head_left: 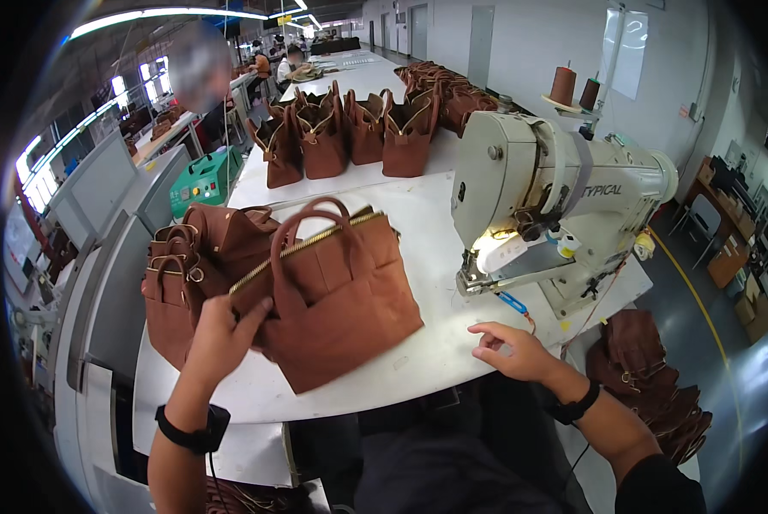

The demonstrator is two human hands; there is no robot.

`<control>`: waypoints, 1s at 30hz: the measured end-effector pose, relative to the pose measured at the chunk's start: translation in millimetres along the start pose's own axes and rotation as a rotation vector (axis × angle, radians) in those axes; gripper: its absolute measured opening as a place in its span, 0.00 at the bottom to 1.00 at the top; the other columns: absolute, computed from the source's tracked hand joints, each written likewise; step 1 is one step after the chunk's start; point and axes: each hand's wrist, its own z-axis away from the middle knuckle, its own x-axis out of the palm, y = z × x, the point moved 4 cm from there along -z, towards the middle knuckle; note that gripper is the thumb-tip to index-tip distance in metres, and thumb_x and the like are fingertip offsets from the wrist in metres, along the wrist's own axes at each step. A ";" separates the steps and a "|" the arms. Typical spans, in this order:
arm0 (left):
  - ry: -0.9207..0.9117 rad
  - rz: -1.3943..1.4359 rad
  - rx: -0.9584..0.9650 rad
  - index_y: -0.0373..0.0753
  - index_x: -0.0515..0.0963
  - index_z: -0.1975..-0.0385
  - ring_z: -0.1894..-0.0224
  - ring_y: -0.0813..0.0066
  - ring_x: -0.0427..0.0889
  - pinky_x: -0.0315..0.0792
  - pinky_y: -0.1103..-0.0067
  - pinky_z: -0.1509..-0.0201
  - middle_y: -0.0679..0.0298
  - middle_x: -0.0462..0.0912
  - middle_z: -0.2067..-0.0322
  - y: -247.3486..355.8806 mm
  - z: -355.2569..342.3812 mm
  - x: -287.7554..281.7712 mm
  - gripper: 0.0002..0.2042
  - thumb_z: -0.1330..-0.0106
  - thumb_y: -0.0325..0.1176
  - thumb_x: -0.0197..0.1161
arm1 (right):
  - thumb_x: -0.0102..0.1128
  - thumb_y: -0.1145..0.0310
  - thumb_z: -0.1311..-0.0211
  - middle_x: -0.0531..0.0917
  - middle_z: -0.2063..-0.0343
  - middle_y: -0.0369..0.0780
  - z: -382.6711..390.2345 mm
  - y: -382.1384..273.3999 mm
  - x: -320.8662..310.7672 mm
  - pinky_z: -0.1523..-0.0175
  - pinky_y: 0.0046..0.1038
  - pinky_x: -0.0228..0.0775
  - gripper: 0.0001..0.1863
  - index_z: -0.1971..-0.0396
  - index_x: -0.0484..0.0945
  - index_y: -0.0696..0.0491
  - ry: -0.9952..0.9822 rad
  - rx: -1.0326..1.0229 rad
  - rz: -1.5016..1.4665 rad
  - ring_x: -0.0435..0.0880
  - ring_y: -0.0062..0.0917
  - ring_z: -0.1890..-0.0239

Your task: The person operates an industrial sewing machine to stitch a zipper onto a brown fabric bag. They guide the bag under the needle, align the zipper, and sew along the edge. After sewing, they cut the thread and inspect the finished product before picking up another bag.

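My left hand point(221, 330) grips the lower left corner of a brown handbag point(337, 295) with a gold zip and looped handles, which lies tilted on the white table point(427, 214). More brown handbags point(187, 265) are piled just to its left. My right hand point(517, 349) rests on the table's front edge with fingers loosely curled and nothing in it. It lies just below the white sewing machine point(555, 201), whose lamp lights the needle area.
A row of upright brown handbags point(350, 128) stands further back on the table. Another heap of bags point(650, 377) sits low at the right. A green box point(204, 180) is at the left. Thread cones point(573, 86) stand behind the machine. People work far back.
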 end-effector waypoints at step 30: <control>0.407 -0.265 -0.091 0.32 0.81 0.47 0.43 0.44 0.82 0.75 0.61 0.36 0.47 0.80 0.40 -115.3 -487.5 190.9 0.21 0.29 0.43 0.60 | 0.66 0.72 0.41 0.87 0.74 0.41 -24.5 44.0 12.8 0.71 0.28 0.73 0.05 0.70 0.87 0.56 0.046 -0.003 0.042 0.84 0.29 0.76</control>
